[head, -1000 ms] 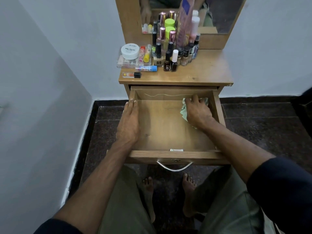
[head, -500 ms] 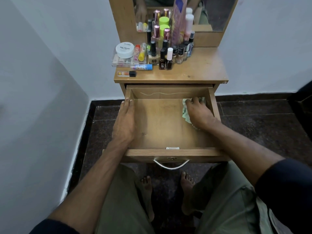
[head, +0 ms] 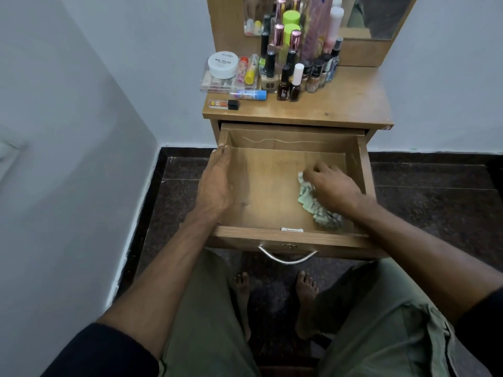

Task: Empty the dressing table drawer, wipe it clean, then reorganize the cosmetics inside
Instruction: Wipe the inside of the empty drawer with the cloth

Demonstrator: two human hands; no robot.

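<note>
We are mid-wipe: our right hand [head: 333,190] presses the crumpled cloth [head: 315,208] on the drawer [head: 272,236] floor, near right. Our left hand [head: 216,183], fingers straight, steadies the left wall. Next, the far corners; cosmetics [head: 285,66] wait on top.

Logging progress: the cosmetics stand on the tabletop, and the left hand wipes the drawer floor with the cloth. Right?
Not quite. In the head view the right hand wipes with the cloth; the left hand rests on the drawer wall. The cosmetics do stand on the tabletop.
</note>
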